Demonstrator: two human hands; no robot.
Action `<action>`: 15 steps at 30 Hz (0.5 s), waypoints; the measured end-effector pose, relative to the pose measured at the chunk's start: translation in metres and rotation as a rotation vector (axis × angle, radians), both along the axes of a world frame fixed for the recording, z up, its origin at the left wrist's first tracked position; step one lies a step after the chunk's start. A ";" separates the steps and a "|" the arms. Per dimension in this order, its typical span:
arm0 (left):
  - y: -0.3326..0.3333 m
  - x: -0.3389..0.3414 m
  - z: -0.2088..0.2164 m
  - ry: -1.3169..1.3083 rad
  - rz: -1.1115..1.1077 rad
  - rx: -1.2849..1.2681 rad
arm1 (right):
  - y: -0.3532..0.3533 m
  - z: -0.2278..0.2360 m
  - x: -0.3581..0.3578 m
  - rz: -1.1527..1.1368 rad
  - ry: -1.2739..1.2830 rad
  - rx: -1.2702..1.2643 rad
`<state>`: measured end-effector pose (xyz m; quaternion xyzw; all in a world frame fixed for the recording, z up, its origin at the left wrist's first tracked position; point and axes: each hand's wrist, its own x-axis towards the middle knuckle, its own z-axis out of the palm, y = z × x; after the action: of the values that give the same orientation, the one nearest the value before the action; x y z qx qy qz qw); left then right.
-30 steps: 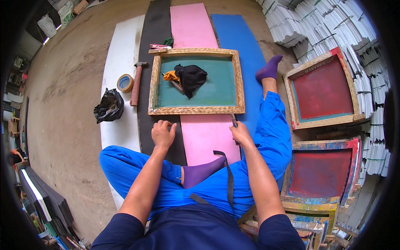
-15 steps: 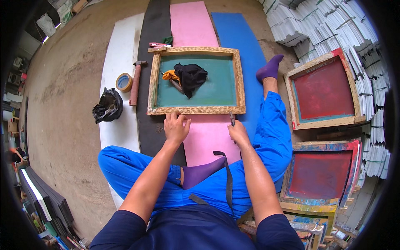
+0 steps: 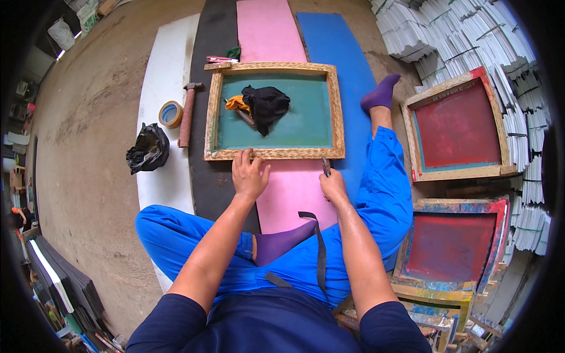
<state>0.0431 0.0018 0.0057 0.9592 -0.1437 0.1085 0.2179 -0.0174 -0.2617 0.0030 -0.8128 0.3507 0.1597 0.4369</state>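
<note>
A wooden screen-printing frame (image 3: 273,153) with green mesh lies in front of me. My left hand (image 3: 249,176) touches its near rail left of the middle, fingers apart and nothing held. My right hand (image 3: 335,187) is closed around a dark metal hand tool, apparently pliers (image 3: 326,167); the tip meets the near rail towards its right corner. What the tip grips, if anything, is too small to tell. On the mesh lies a black cloth (image 3: 268,109), beside an orange cloth (image 3: 237,103) and a partly covered tool.
Left of the frame are a hammer (image 3: 188,115), a tape roll (image 3: 170,114) and a black plastic bag (image 3: 148,148). A pink-handled tool (image 3: 219,59) lies by the far left corner. Red-meshed frames (image 3: 456,129) and tied white stacks (image 3: 465,35) stand at right. My legs flank the mats.
The view has shifted slightly, so the frame and nearby things sit a little further left and up. Both hands keep their places at the near rail.
</note>
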 end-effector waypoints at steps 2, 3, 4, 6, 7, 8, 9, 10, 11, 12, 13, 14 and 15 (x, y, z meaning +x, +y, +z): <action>-0.001 0.001 0.003 0.001 -0.004 0.005 | -0.001 0.003 -0.001 -0.051 0.002 0.130; -0.001 0.001 0.004 0.000 -0.007 0.008 | -0.004 0.001 -0.003 -0.088 0.007 0.238; 0.000 0.002 0.005 -0.003 -0.007 0.008 | -0.006 0.000 -0.003 -0.121 0.012 0.343; 0.002 0.005 0.005 0.046 -0.024 -0.008 | -0.012 -0.002 -0.005 -0.218 0.029 0.565; 0.004 0.007 0.006 0.070 -0.030 -0.014 | -0.013 -0.002 -0.005 -0.263 0.038 0.678; 0.006 0.007 0.008 0.066 -0.026 -0.029 | -0.014 -0.001 -0.008 -0.279 0.025 0.757; 0.006 0.006 0.009 0.062 -0.021 -0.043 | -0.014 0.000 -0.010 -0.251 0.022 0.741; 0.007 0.006 0.011 0.057 -0.012 -0.055 | -0.011 0.003 -0.009 -0.219 0.020 0.728; 0.009 0.007 0.013 0.043 -0.026 -0.073 | -0.006 0.005 -0.008 -0.185 0.019 0.715; 0.010 0.007 0.014 0.028 -0.038 -0.091 | -0.002 0.009 -0.010 -0.108 -0.001 0.680; 0.014 0.007 0.017 0.013 -0.047 -0.105 | 0.008 0.019 -0.008 -0.054 -0.007 0.666; 0.015 0.005 0.025 -0.073 -0.060 -0.117 | 0.020 0.030 -0.008 -0.004 -0.012 0.651; 0.017 0.003 0.025 -0.018 -0.071 -0.197 | 0.033 0.037 -0.006 0.046 -0.017 0.636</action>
<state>0.0461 0.0191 0.0309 0.9264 -0.1685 0.1230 0.3135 -0.0239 -0.2291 0.0396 -0.6444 0.2609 0.2643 0.6684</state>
